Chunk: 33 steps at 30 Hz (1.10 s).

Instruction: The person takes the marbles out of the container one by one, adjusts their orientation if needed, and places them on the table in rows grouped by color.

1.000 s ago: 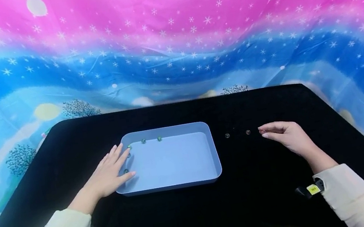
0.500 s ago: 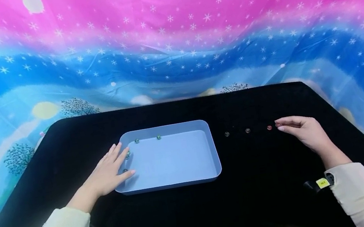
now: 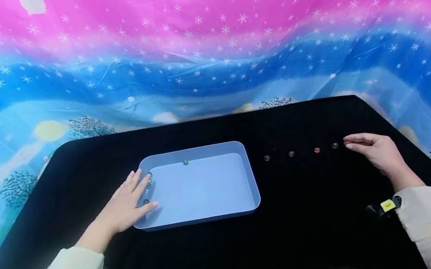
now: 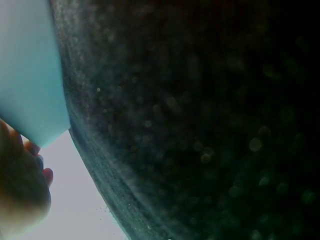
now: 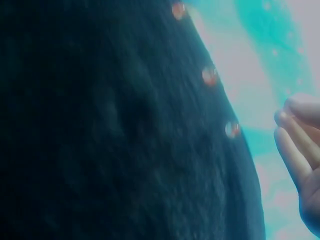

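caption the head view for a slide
Left hand over the rim of a blue tray, right hand pinching a reddish marble beside a row of four marbles on black cloth.

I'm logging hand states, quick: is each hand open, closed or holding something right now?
Left hand: open, spread over the left rim of the light blue tray.
Right hand: closed, pinching a reddish marble.

No readable words, brands or numbers in any view. Just one label: a small yellow tag (image 3: 388, 205) on the black wrist device (image 3: 374, 211) at the right sleeve's cuff (image 3: 414, 202) (tiny dark marks on it, perhaps characters, too blurred to make out).
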Each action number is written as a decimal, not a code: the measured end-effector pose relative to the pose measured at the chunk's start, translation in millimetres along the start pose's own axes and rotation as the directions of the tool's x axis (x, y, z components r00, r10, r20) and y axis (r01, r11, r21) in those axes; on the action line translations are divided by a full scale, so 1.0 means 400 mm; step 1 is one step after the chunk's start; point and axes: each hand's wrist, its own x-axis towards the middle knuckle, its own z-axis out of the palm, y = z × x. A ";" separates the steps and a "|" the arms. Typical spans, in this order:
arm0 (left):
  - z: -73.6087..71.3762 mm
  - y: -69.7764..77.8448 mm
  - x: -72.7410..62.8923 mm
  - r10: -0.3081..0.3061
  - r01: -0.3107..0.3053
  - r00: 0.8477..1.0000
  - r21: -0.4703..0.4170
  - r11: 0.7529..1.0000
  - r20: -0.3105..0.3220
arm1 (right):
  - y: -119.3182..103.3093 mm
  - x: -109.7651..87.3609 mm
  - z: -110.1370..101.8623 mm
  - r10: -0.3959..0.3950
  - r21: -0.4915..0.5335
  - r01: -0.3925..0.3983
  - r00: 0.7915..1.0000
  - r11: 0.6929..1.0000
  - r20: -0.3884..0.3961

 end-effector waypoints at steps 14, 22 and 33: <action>-0.003 -0.003 -0.004 -0.006 0.007 1.000 -0.027 1.000 0.009 | 0.071 0.028 -0.037 0.060 -0.035 -0.060 0.998 0.998 -0.001; 0.000 -0.002 0.003 0.008 -0.008 1.000 -0.008 1.000 0.006 | 0.095 0.040 -0.052 0.088 -0.111 -0.086 0.996 0.990 0.009; -0.003 0.004 0.003 -0.001 0.001 1.000 -0.008 1.000 0.017 | 0.097 0.064 -0.049 0.104 -0.160 -0.099 0.994 0.982 0.022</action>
